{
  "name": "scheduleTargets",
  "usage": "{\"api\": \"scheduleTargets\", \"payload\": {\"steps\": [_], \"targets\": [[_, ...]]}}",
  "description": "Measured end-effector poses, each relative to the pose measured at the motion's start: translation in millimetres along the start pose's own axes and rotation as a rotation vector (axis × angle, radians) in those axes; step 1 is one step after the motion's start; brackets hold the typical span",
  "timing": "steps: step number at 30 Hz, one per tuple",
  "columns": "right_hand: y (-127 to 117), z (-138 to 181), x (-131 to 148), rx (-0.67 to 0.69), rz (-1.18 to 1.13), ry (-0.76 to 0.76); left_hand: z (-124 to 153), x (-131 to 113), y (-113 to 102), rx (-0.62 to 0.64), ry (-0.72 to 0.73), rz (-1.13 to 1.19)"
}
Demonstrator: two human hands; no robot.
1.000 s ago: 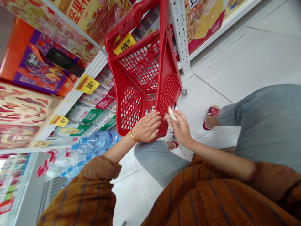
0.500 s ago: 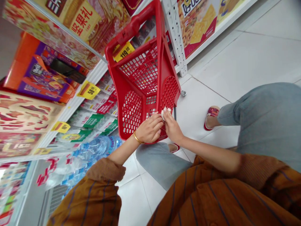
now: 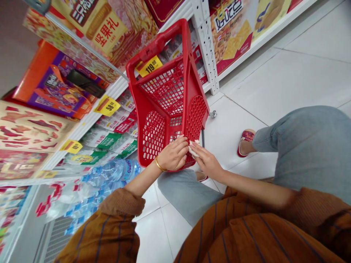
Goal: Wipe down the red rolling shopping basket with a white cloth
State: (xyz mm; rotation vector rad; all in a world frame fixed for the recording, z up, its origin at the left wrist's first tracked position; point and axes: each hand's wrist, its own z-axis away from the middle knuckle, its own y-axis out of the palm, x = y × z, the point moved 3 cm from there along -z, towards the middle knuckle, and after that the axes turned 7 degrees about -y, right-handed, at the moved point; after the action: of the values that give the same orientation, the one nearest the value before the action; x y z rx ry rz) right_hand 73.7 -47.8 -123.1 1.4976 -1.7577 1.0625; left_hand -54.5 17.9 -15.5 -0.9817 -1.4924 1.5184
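A red plastic shopping basket [image 3: 164, 106] stands on wheels in front of me, its near end tilted toward my knees. My left hand [image 3: 173, 155] rests against the basket's near lower edge, fingers curled over it. My right hand [image 3: 205, 159] pinches a small white crumpled tissue [image 3: 192, 147] and presses it to the same edge, right beside my left fingers. A gold bangle circles my left wrist.
Store shelves [image 3: 90, 109] on the left carry boxed snacks, yellow price tags and packs of water bottles [image 3: 90, 182]. A white shelf upright [image 3: 207, 47] stands behind the basket. White tiled floor [image 3: 287, 73] stretches to the right. My bent knees and a sandalled foot [image 3: 246, 140] are below.
My right hand with the tissue moved left along the basket's edge until it met my left hand. The view shifted slightly; the basket stays in place.
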Motion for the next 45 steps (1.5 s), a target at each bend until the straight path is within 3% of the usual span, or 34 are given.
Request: {"api": "scheduleTargets", "payload": {"steps": [5,10,29,39,45], "targets": [[-15.9,-55.1,-13.3,-0.253,0.04,0.123,-0.2,-3.0,-1.8,-0.018,0.009,0.005],[-2.6,-88.0,-26.5,-0.213,0.064,0.092,-1.9,-4.8,-2.4,-0.023,0.023,0.039],[38.4,-28.0,-5.7,-0.076,0.077,-0.061,14.2,6.0,-1.0,0.016,0.04,0.05],[9.8,-30.5,-3.7,0.04,0.065,-0.054,4.2,-1.1,-15.4,0.016,-0.014,0.005],[14.3,-26.6,-11.2,0.046,0.006,-0.064,-13.1,-5.9,-25.0,0.073,-0.145,-0.068]]}}
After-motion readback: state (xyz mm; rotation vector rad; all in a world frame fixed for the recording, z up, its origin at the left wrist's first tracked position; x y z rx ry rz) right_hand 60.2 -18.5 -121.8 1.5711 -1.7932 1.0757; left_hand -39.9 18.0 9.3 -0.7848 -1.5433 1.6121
